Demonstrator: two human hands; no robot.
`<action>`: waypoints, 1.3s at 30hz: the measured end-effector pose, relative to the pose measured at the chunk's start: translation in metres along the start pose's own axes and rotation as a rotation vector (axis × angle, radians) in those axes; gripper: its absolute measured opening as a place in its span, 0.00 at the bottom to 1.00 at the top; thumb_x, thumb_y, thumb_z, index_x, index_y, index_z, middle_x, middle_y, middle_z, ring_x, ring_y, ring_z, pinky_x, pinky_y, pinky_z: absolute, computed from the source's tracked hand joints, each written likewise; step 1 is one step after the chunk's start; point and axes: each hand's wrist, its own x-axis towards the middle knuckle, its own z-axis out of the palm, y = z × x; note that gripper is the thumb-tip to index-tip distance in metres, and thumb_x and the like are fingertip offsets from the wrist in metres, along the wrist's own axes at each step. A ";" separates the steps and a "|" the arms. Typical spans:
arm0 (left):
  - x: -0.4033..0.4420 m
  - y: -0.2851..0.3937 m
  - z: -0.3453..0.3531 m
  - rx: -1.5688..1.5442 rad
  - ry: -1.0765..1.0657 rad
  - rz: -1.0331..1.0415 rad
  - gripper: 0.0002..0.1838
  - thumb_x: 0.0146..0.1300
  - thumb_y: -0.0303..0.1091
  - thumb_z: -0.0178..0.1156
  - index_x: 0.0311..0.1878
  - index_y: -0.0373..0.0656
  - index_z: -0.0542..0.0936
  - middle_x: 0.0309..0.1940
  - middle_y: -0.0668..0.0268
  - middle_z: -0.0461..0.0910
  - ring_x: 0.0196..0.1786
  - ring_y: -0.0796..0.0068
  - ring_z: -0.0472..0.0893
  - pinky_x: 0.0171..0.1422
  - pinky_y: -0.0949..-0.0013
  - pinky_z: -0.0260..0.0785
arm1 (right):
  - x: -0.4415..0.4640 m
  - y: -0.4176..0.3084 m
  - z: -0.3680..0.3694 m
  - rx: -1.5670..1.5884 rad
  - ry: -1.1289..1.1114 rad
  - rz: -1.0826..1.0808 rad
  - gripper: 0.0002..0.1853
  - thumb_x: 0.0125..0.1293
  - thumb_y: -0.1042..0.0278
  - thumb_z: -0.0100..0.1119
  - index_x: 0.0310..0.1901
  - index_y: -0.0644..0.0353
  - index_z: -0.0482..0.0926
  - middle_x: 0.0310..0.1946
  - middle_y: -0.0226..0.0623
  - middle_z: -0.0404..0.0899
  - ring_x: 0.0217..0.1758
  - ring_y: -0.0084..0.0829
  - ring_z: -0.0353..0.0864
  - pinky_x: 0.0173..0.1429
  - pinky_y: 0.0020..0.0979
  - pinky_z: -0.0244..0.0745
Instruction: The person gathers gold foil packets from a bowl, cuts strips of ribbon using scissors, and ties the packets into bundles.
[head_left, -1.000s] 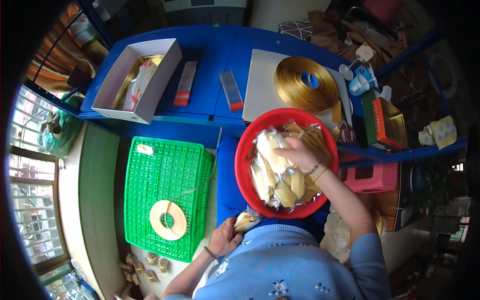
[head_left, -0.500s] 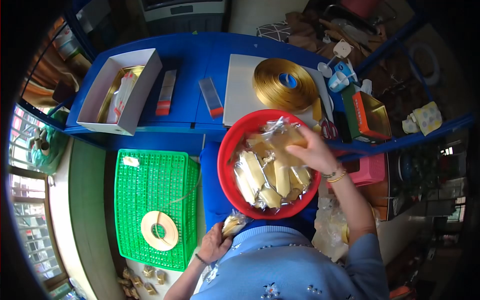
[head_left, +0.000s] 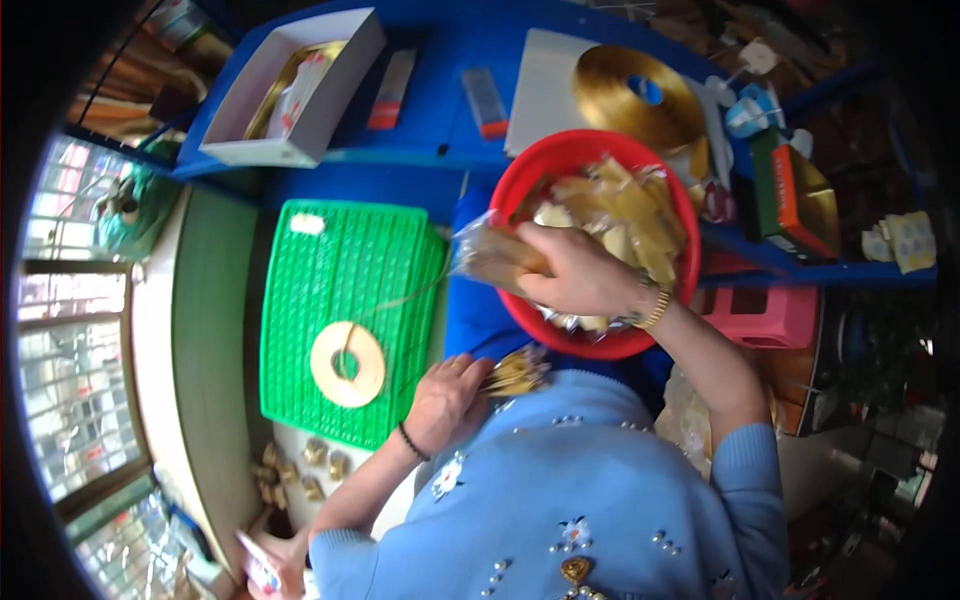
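Note:
My right hand (head_left: 580,272) is closed round a tan packet in clear plastic wrap (head_left: 488,258). It reaches over the left rim of a red basin (head_left: 684,215), with the packet sticking out past that rim. Many more plastic-wrapped tan packets (head_left: 630,205) fill the basin, which rests on my lap. Low against my waist, my left hand (head_left: 445,402) is closed on a small bunch of similar wrapped packets (head_left: 517,372), their ends fanning to the right. The palm side of that hand is hidden.
An upturned green crate (head_left: 330,270) carries a flat tan roll (head_left: 348,364). On the blue table (head_left: 440,90) are a white box (head_left: 340,110), two clear cases, a gold ribbon roll (head_left: 610,90) and scissors (head_left: 716,200). Small bundles (head_left: 314,452) lie on the floor.
My right hand has moved left across the basin, bringing a wrapped packet out over its rim. My left hand keeps its bunch. The whole view has shifted, so the table appears higher.

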 end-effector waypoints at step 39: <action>-0.018 -0.020 0.023 -0.192 -0.129 -0.311 0.32 0.51 0.46 0.66 0.53 0.34 0.70 0.38 0.50 0.76 0.41 0.52 0.79 0.46 0.58 0.71 | -0.039 0.036 0.153 -0.181 0.224 -0.327 0.04 0.55 0.68 0.55 0.30 0.57 0.75 0.30 0.38 0.77 0.37 0.40 0.78 0.44 0.39 0.73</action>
